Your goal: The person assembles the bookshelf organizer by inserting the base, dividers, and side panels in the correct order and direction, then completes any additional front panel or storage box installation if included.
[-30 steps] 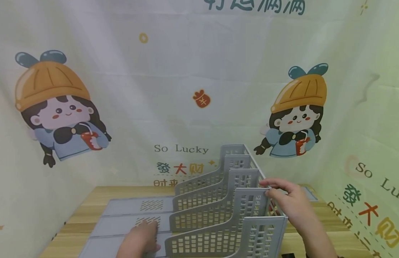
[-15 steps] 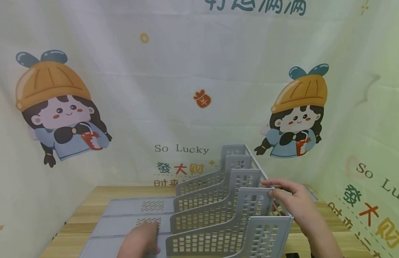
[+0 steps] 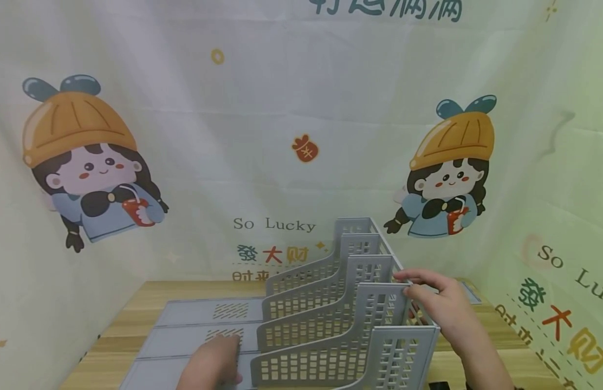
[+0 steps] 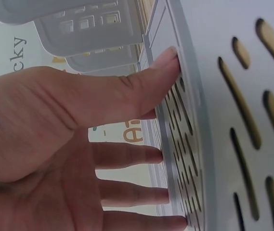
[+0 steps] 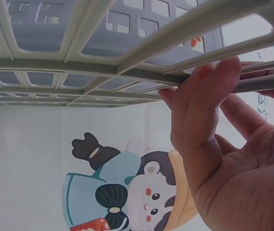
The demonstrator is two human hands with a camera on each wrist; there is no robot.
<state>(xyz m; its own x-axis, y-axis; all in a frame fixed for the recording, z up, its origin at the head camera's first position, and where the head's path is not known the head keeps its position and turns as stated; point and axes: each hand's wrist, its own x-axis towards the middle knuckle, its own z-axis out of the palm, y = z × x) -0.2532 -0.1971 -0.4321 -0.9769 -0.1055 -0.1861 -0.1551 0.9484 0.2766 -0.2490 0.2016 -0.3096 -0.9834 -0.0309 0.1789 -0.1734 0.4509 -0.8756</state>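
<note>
Right hand (image 3: 440, 309) grips the top rim of the gray file rack (image 3: 330, 319), thumb and fingers curled over the back wall at about 3 o'clock. Left hand (image 3: 211, 365), fingers straight, presses flat on the rack's slotted base at 7 o'clock. Rack stands on the wooden table (image 3: 121, 319).

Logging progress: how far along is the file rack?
Done: five dividers stand in the gray rack on the table. In hand: right hand grips the fourth divider's top edge; left hand presses the base flat. Left: cannot tell whether every divider is seated.
</note>
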